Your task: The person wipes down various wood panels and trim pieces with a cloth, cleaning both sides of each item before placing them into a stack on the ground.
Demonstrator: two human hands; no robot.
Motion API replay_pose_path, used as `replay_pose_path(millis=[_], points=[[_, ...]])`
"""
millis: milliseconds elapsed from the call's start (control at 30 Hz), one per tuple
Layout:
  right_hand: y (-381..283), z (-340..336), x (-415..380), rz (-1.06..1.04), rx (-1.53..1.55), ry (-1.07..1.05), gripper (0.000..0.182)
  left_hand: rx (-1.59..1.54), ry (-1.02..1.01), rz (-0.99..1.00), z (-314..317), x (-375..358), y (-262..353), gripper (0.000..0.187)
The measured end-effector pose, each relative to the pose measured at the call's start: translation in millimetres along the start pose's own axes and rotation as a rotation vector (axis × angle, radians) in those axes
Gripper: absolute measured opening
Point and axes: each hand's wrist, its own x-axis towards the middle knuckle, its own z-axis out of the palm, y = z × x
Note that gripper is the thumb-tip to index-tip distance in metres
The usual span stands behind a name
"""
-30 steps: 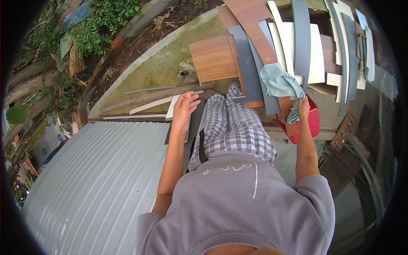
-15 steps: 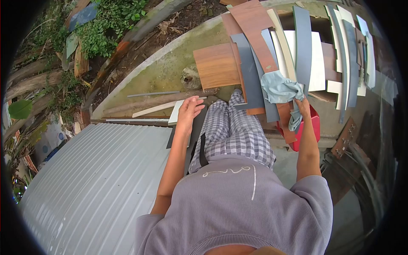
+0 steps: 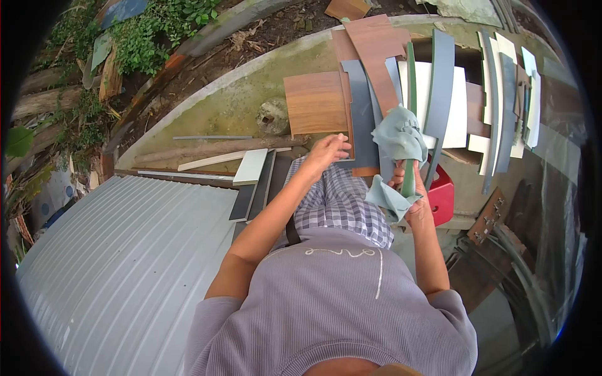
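Observation:
My right hand is closed around the lower end of a long, narrow board strip, turned so that its green side shows. A pale blue-green cloth is bunched over the strip just above the fingers. More of the same cloth hangs below, beside my right hand, and hides part of the grip. My left hand hovers above my checked trousers, near the lower edge of the grey and brown boards. Its fingers are partly spread and hold nothing.
Several long board strips lie side by side to the right. A red plastic object stands by my right forearm. Corrugated sheet metal fills the left, with short white and dark boards at its corner. A round stone-like lump lies ahead.
My right hand has come left and lower, now gripping the green-sided strip with the cloth around it. My left hand has moved right, towards the boards.

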Motion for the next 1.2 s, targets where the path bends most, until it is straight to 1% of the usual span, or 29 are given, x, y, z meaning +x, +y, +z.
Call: replay_pose_path(millis=[33, 67, 100, 133, 167, 200, 233, 333, 400, 433, 467, 500, 567, 600, 667, 733, 800, 867, 900, 933, 1000, 1033, 1067, 1133, 1200], points=[[10, 5, 6, 0.005, -0.049, -0.010, 0.043, -0.002, -0.055, -0.010, 8, -1, 1, 0.049], [17, 9, 12, 0.009, -0.096, -0.019, 0.045, -0.006, -0.057, -0.005, 13, -4, 2, 0.049], [21, 20, 14, -0.011, -0.279, 0.006, 0.045, -0.008, -0.106, -0.025, 19, -11, 5, 0.052], [25, 22, 23, -0.031, -0.393, -0.008, 0.044, -0.009, -0.153, -0.045, 24, -20, 12, 0.055], [31, 26, 29, -0.065, -0.477, 0.021, 0.044, -0.091, -0.213, -0.040, 27, -32, 19, 0.059], [37, 31, 35, -0.098, -0.560, 0.048, 0.044, -0.092, -0.209, -0.034, 27, -37, 16, 0.059], [43, 33, 42, -0.157, -0.607, 0.025, 0.045, -0.068, -0.181, -0.019, 26, -40, 13, 0.060], [49, 34, 52, -0.131, -0.669, 0.053, 0.042, -0.025, -0.150, -0.014, 18, -50, 14, 0.062], [49, 31, 56, -0.121, -0.698, 0.061, 0.040, 0.097, -0.162, 0.002, 12, -40, -2, 0.056], [49, 29, 58, -0.118, -0.773, 0.084, 0.039, 0.093, -0.162, 0.007, 10, -36, -8, 0.056], [48, 26, 60, -0.115, -0.848, 0.108, 0.038, 0.078, -0.120, 0.037, 8, -32, -13, 0.049], [44, 22, 63, -0.117, -0.856, 0.106, 0.038, 0.063, -0.078, 0.067, 7, -30, -15, 0.041], [30, 12, 65, -0.096, -1.404, 0.214, 0.039, 0.087, -0.046, 0.077, 4, -32, -12, 0.039], [25, 14, 62, -0.096, -1.410, 0.215, 0.039, 0.116, -0.012, 0.082, 2, -34, -9, 0.036], [15, 18, 52, -0.607, -1.204, 0.069, 0.042, 0.115, -0.027, 0.078, -2, -38, -3, 0.037], [-1, 54, 27, -0.652, -0.925, 0.023, 0.045, 0.117, -0.036, 0.076, -5, -41, 2, 0.037], [-29, 62, 21, -0.807, -0.783, -0.116, 0.047, 0.131, -0.043, 0.081, -8, -43, 6, 0.036], [-45, 79, 1, -0.862, -0.638, -0.174, 0.051, 0.111, -0.036, 0.057, -11, -43, 10, 0.036], [-56, 77, -1, -0.906, -0.602, -0.196, 0.049, 0.090, -0.033, 0.028, -11, -43, 11, 0.036], [-63, 76, -2, -0.910, -0.601, -0.197, 0.049, 0.092, -0.034, 0.031, -11, -43, 12, 0.036], [-74, 78, -6, -0.967, -0.746, -0.359, 0.043, -0.051, -0.061, 0.023, -10, -45, 11, 0.039], [-68, 89, -7, -0.958, -0.737, -0.372, 0.034, -0.048, -0.062, 0.023, -9, -46, 11, 0.039], [-57, 100, -6, -0.959, -0.735, -0.372, 0.034, -0.092, -0.060, 0.017, -8, -47, 12, 0.040], [-27, 121, -2, -0.775, -0.846, -0.211, 0.028, -0.131, -0.057, 0.011, -7, -49, 13, 0.041], [9, 124, 13, -0.762, -1.258, -0.192, 0.027, -0.225, -0.069, -0.008, -4, -49, 15, 0.042]])
